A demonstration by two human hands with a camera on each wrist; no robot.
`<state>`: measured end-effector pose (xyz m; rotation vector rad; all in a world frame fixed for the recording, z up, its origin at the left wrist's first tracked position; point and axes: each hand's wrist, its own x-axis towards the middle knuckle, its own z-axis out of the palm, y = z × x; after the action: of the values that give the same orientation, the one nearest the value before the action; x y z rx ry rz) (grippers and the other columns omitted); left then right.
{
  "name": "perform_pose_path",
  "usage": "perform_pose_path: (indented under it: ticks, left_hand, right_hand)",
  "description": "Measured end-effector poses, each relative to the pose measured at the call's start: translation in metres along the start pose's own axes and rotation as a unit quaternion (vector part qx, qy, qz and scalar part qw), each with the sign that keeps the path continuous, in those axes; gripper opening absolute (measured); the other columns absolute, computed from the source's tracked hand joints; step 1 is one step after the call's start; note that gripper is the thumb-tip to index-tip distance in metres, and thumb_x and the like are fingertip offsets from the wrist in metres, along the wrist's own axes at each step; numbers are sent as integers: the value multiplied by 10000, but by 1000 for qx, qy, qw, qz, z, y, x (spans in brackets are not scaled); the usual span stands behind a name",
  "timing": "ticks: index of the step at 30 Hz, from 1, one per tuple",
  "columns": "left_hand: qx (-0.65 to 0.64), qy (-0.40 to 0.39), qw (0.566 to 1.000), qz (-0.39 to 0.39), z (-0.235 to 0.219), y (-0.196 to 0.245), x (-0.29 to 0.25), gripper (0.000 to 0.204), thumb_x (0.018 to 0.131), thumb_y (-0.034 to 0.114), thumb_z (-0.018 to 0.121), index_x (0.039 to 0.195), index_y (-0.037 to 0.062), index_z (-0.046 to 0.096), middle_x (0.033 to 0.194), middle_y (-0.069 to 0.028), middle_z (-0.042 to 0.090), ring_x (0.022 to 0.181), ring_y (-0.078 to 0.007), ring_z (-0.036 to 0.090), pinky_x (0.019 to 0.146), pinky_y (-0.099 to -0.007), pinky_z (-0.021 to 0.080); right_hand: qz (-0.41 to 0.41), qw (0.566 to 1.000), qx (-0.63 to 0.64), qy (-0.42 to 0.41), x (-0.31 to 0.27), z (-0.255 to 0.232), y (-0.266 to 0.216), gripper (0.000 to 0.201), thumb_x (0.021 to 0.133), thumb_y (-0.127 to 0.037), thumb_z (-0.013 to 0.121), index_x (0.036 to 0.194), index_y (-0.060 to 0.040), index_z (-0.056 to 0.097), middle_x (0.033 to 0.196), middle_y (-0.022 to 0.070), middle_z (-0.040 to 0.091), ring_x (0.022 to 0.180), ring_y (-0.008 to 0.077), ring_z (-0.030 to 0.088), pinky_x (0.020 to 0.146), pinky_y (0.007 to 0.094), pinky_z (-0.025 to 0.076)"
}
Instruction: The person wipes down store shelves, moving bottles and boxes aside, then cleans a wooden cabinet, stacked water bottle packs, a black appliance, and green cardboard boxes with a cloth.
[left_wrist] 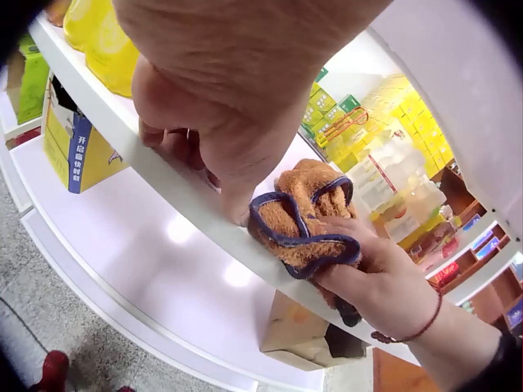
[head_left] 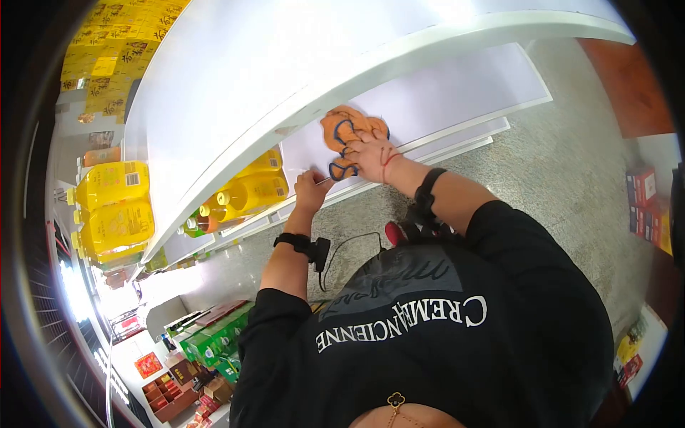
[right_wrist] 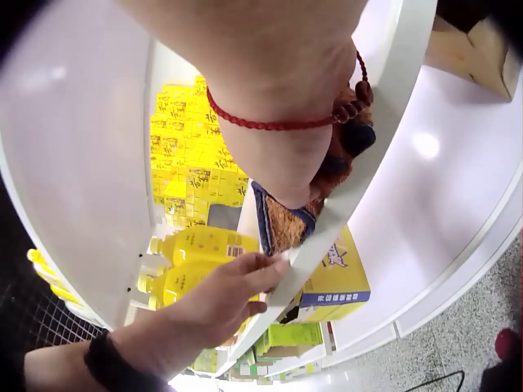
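Here, a person in a black T-shirt [head_left: 506,335] stretches both arms up from the bottom of the frame to a white shelf [head_left: 471,89]. On it, in the upper middle, is a bunched-up orange-brown cloth [head_left: 337,128] with dark blue trim. In the left wrist view, part of the cloth hangs over the shelf's front edge [left_wrist: 192,200].

The right hand [head_left: 372,157] is on the cloth, back of the hand up, with its arm coming from the lower right. It holds the cloth, fingers on top and thumb nearer the front edge. A red string bracelet [head_left: 387,164] is around that wrist.

The left hand [head_left: 312,191] is further left, beside the cloth. Its arm points nearly straight up the frame. The fingers are bent and the thumb touches the front edge, but I cannot tell if they are pinching it. Each arm has a black strap [head_left: 290,240].

Big yellow bottles [head_left: 260,187] stand just left of the left hand. More yellow boxes [head_left: 121,50] are piled at the upper left. In the left wrist view, a yellow carton [left_wrist: 96,159] is on a lower shelf at the left, and an open brown box [left_wrist: 296,331] is at the bottom middle.
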<state>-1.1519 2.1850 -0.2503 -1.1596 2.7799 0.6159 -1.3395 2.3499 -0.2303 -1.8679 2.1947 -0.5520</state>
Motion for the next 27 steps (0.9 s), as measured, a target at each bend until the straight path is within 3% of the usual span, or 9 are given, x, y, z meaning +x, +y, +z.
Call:
perform_pose_path:
  ticks: [3, 5, 6, 11, 12, 13, 15, 20, 27]
  left_hand:
    - [-28, 9, 999, 15, 2, -10, -11, 329, 727, 294, 745, 885, 38, 613, 903, -137, 616, 850, -301, 569, 759, -400, 464]
    - [-67, 16, 998, 13, 2, -23, -16, 328, 741, 281, 733, 920, 33, 615, 922, -134, 613, 863, -298, 568, 766, -393, 467]
    - [-99, 5, 995, 16, 3, -31, -20, 352, 753, 276, 723, 976, 28, 612, 958, -142, 605, 891, -292, 568, 784, -384, 470]
    - [-145, 28, 989, -18, -23, -28, -68, 452, 795, 289, 689, 1144, 21, 584, 1083, -178, 576, 963, -279, 562, 832, -366, 472]
    - [-150, 10, 988, -48, -26, -32, -76, 474, 805, 296, 679, 1179, 25, 571, 1106, -185, 572, 967, -279, 564, 841, -368, 471]
    - [-154, -9, 985, -78, -28, -37, -83, 496, 815, 302, 669, 1213, 28, 557, 1130, -191, 568, 971, -279, 566, 849, -370, 470]
    - [-171, -17, 980, -101, -31, -48, -95, 505, 818, 305, 665, 1222, 25, 551, 1141, -193, 565, 959, -280, 570, 847, -371, 471]
    - [-248, -20, 963, -106, -41, -81, -129, 530, 814, 318, 668, 1217, -4, 549, 1172, -201, 568, 954, -268, 584, 847, -359, 471]
    - [-270, -8, 955, -120, -59, -154, -177, 506, 828, 300, 661, 1214, -7, 549, 1167, -182, 578, 943, -241, 582, 841, -341, 468]
  right_hand:
    - [-57, 992, 85, 67, -9, 21, 47, 409, 652, -283, 696, 1056, -232, 668, 1158, -2, 578, 1258, 285, 396, 1000, 497, 335]
    - [-86, 983, 8, 160, -21, 12, 89, 237, 552, -241, 714, 782, -299, 697, 1003, -89, 608, 1070, 230, 509, 898, 401, 425]
    - [-77, 980, -28, 179, -30, -2, 109, 261, 582, -259, 708, 840, -296, 684, 1045, -59, 590, 1087, 244, 501, 896, 404, 433]
    - [180, 928, -278, 171, -103, -78, 221, 410, 730, -350, 678, 1131, -284, 619, 1253, 92, 499, 1177, 315, 462, 890, 417, 474]
    - [257, 920, -265, 129, -119, -59, 275, 462, 756, -429, 661, 1178, -252, 591, 1300, 102, 465, 1199, 314, 434, 932, 428, 441]
    - [353, 892, -260, 112, -123, -74, 271, 490, 766, -358, 592, 1252, -308, 552, 1395, 22, 442, 1243, 343, 425, 1047, 430, 354]
    - [445, 872, -182, 92, -123, -86, 265, 502, 786, -390, 554, 1282, -322, 521, 1382, 7, 453, 1218, 353, 442, 1033, 425, 364]
    - [559, 803, -174, 110, -58, -71, 150, 449, 853, -416, 459, 1257, -236, 542, 1352, 65, 460, 1207, 338, 446, 990, 469, 387]
    - [312, 935, -169, 26, 43, 16, -63, 385, 844, -338, 486, 1196, -216, 580, 1287, 27, 484, 1210, 313, 398, 971, 520, 352]
